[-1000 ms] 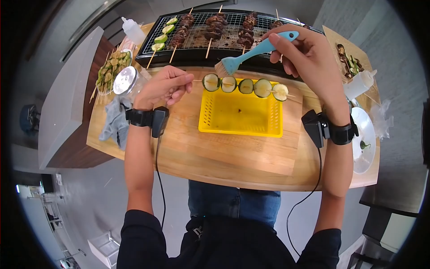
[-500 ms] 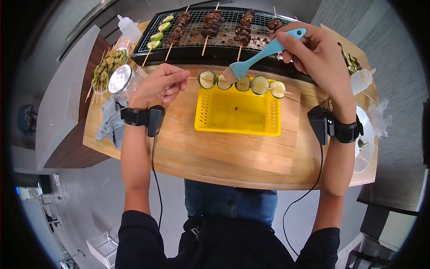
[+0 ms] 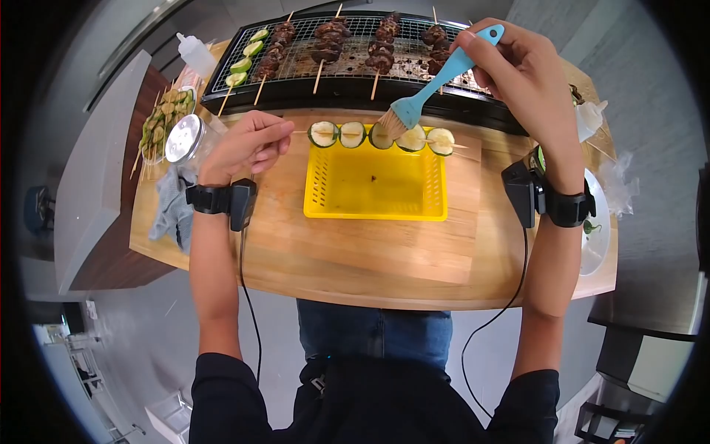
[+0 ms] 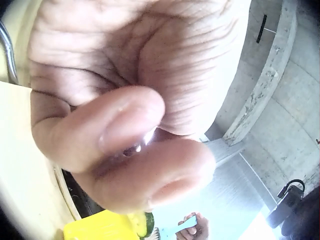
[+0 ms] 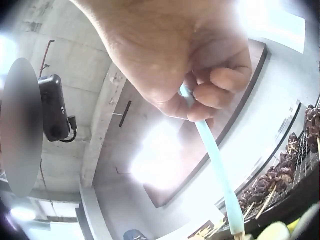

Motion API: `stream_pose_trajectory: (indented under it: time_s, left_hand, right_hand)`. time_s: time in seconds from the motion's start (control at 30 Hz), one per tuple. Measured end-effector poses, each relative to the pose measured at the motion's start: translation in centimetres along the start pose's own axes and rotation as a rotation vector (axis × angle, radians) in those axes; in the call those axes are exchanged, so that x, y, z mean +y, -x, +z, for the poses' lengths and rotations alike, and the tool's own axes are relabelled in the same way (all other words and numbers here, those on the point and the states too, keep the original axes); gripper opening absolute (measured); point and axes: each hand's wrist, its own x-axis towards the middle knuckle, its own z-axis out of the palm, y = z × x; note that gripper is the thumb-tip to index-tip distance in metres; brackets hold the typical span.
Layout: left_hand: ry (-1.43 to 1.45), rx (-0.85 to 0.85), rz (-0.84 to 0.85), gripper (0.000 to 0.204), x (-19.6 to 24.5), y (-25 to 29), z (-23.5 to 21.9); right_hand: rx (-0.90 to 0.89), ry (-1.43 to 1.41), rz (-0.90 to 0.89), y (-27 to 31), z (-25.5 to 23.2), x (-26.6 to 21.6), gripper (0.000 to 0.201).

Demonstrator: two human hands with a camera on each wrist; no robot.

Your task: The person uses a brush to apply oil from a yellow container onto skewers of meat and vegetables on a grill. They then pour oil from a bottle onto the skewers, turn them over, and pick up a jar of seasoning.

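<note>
My left hand (image 3: 251, 142) pinches the bare left end of a wooden skewer threaded with several zucchini slices (image 3: 323, 135). The skewer lies level along the far side of a yellow plastic basket (image 3: 376, 214). In my right hand (image 3: 521, 85), a light-blue basting brush (image 3: 442, 74) is pinched by its handle and slants down to the left. Its bristles (image 3: 392, 124) meet the slices at the middle of the row. The left wrist view shows the left fingertips (image 4: 185, 170) large, with the brush (image 4: 184, 226) beyond them. In the right wrist view, the thumb and fingers close round the brush handle (image 5: 212, 145).
Behind the basket stands a black grill (image 3: 296, 96) bearing meat skewers (image 3: 382, 48) and a green-slice skewer (image 3: 240, 66). At left are a plate of skewers (image 3: 166, 118), a lidded jar (image 3: 185, 140), a squeeze bottle (image 3: 195, 55) and a grey cloth (image 3: 174, 207). A white plate (image 3: 595, 244) lies at right.
The brush has come down from just above the second slice, touched it, and moved right along the row to the middle slices. The left hand keeps its pinch on the skewer.
</note>
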Motion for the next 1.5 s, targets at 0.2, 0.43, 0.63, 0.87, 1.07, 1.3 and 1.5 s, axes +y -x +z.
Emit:
stream_pose_trajectory:
  time_s: [0.2, 0.43, 0.63, 0.87, 1.07, 1.3, 1.5]
  left_hand:
    - [0.004, -0.03, 0.001, 0.037, -0.2, -0.1, -0.2]
    - [-0.064, -0.038, 0.006, 0.036, -0.1, 0.0, -0.1]
    - [-0.028, -0.029, 0.008, 0.035, -0.1, 0.0, 0.0]
    - [0.003, -0.018, -0.002, 0.036, 0.0, -0.1, 0.1]
    - [0.007, -0.013, 0.002, 0.036, -0.1, 0.0, 0.1]
    - [-0.006, -0.013, 0.007, 0.036, -0.2, -0.1, 0.1]
    - [0.009, -0.018, -0.004, 0.036, -0.2, -0.1, 0.1]
  right_hand:
    - [0.012, 0.065, -0.029, 0.1, 0.0, 0.0, 0.026]
    - [0.004, 0.079, -0.005, -0.2, -0.1, 0.5, 0.027]
    - [0.012, 0.008, -0.034, -0.1, -0.3, 0.4, 0.026]
    - [0.056, -0.02, -0.001, -0.1, -0.9, 0.4, 0.025]
    - [0.109, 0.101, -0.036, -0.2, -0.9, 0.7, 0.028]
    - [0.123, 0.152, -0.062, -0.2, -1.8, 0.7, 0.028]
    - [0.057, 0.017, 0.0, 0.2, -1.0, -0.3, 0.027]
